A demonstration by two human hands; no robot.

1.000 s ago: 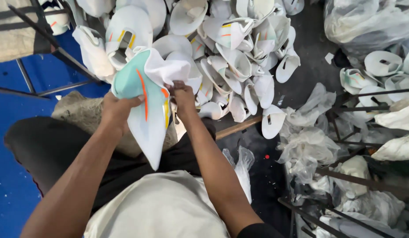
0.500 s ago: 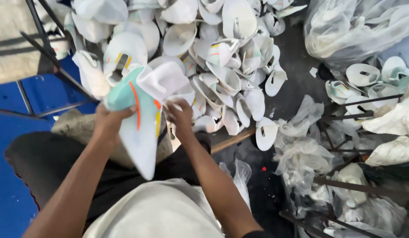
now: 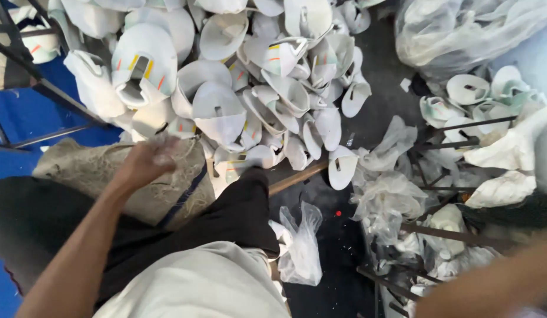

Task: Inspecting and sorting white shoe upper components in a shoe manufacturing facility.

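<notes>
White shoe upper (image 3: 219, 115) lies just beyond left hand's fingers (image 3: 161, 154).

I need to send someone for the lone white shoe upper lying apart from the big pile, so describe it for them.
Start at the big pile of white shoe uppers on the dark floor. Follow the wooden strip at its lower right edge. The lone upper lies at the strip's far end, by crumpled clear plastic bags; it is plain white, without coloured stripes.

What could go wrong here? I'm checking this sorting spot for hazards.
The heaped white shoe uppers lean loosely against one another, so reaching in may start a slide. Crumpled plastic bags and thin metal bars on the dark floor could snag a foot. The left hand looks blurred, so its grip cannot be judged.
</notes>
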